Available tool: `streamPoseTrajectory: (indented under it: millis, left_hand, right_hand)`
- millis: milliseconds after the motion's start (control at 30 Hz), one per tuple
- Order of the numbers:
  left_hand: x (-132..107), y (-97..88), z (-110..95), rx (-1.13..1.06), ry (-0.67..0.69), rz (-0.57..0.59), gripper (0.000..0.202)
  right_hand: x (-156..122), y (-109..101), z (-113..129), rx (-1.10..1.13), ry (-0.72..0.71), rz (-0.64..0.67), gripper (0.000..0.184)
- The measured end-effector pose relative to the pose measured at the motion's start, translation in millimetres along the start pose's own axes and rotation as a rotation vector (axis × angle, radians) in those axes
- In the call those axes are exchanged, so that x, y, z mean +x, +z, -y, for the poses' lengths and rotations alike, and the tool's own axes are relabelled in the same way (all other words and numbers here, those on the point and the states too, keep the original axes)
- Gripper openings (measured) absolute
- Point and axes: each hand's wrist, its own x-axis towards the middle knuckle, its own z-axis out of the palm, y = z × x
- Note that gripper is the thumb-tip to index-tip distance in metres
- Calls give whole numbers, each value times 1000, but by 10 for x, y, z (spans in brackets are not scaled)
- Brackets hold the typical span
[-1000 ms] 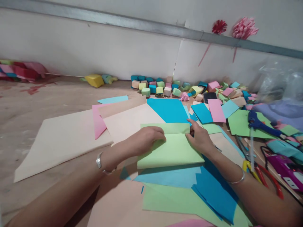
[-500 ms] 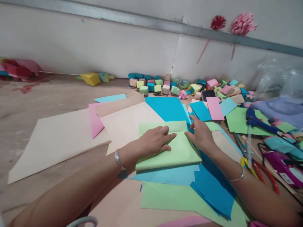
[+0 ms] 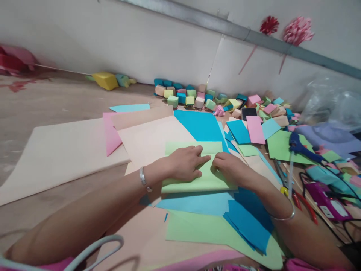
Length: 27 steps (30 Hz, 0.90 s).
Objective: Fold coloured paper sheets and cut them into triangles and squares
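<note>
A folded light green paper sheet [image 3: 194,184] lies on the table in front of me, on top of blue and green sheets. My left hand [image 3: 184,163] rests on its upper left part, fingers stretched out and pressing flat along the fold. My right hand [image 3: 229,168] lies beside it on the sheet's right part, fingers curled and pressing down on the paper. The two hands nearly touch at the fingertips.
Beige sheets [image 3: 62,150], a pink sheet [image 3: 110,136] and a blue sheet [image 3: 201,126] lie behind. Several small paper cubes [image 3: 186,97] line the wall. Right side: blue glue gun [image 3: 301,147], scissors with red and yellow handles [image 3: 296,194], purple glue gun [image 3: 324,195], plastic bag [image 3: 332,101].
My left hand slid right along the fold and flattened out. My right hand moved left from the sheet's right edge onto the green paper, close to the left hand.
</note>
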Motion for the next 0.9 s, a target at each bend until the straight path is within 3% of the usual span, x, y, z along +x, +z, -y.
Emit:
streamPoseTrajectory:
  millis: [133, 300, 533, 633, 733, 900]
  left_hand:
    - [-19, -25, 8, 0, 15, 38, 78]
    - [-20, -68, 25, 14, 21, 83, 92]
    - [-11, -74, 8, 44, 29, 82, 94]
    - [-2, -51, 10, 47, 30, 74, 88]
    - [19, -12, 20, 65, 21, 55, 66]
    - [34, 85, 29, 138, 39, -35, 48]
  right_hand:
    - [-199, -130, 117, 119, -58, 183, 19]
    - [-436, -203, 230, 114, -20, 257, 24]
    - [-202, -234, 334, 75, -45, 321, 16]
    - [-126, -203, 477, 54, -99, 314, 18]
    - [-125, -183, 615, 34, -188, 320, 23]
    - [-49, -243, 707, 20, -265, 375, 13]
